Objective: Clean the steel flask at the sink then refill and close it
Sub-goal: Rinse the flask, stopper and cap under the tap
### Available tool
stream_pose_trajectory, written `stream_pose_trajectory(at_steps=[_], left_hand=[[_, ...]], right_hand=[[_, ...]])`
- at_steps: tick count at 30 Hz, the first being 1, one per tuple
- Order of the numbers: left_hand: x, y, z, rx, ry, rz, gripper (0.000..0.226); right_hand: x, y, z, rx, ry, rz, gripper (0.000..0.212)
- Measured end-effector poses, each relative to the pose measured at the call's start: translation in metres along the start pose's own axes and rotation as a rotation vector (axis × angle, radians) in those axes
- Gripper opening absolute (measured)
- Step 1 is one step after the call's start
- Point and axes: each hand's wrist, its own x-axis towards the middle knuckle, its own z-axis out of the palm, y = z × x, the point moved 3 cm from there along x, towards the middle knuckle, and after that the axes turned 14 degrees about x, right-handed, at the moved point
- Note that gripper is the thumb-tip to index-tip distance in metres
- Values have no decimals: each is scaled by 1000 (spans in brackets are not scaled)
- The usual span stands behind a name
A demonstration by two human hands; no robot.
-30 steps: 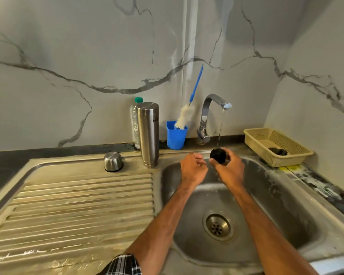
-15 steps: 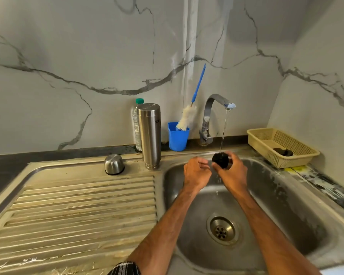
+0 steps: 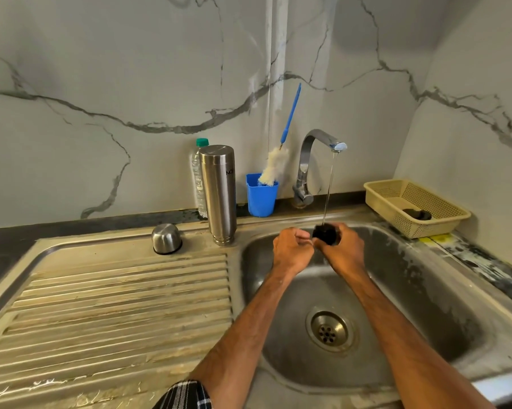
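Where a thin stream of water (image 3: 329, 187) falls from the tap (image 3: 310, 160), the right hand (image 3: 344, 250) holds a small black stopper (image 3: 325, 233) over the sink (image 3: 411, 290), fingers curled round it from beneath, the stream landing on its top.
Left hand (image 3: 291, 250): just beside the stopper, fingers curled into a loose fist; whether they touch or hold anything cannot be told.
Steel flask (image 3: 220, 196): upright on the ledge left of the basin, narrow threaded end down, apart from both hands.
Steel cap (image 3: 166, 239): dome up, left of the flask, at the head of the ribbed draining board (image 3: 116, 305).
Plastic bottle (image 3: 200, 178), green top: behind the flask, against the wall.
Blue cup (image 3: 261, 199): between flask and tap, holding a bottle brush (image 3: 274, 169) with white bristles and a blue handle leaning right.
Yellow basket (image 3: 425, 228): right of the basin, one dark item (image 3: 417, 214) inside, too unclear to name.
Drain (image 3: 329, 330): in the basin floor, between the forearms.
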Motion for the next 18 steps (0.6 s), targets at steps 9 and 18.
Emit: stream_pose_trajectory(at_steps=[9, 18], left_hand=[[-7, 0, 11, -144, -164, -112, 24], [-7, 2, 7, -202, -36, -41, 20]], right_hand=[[4, 5, 4, 163, -113, 114, 51], [6, 10, 7, 138, -184, 16, 26]])
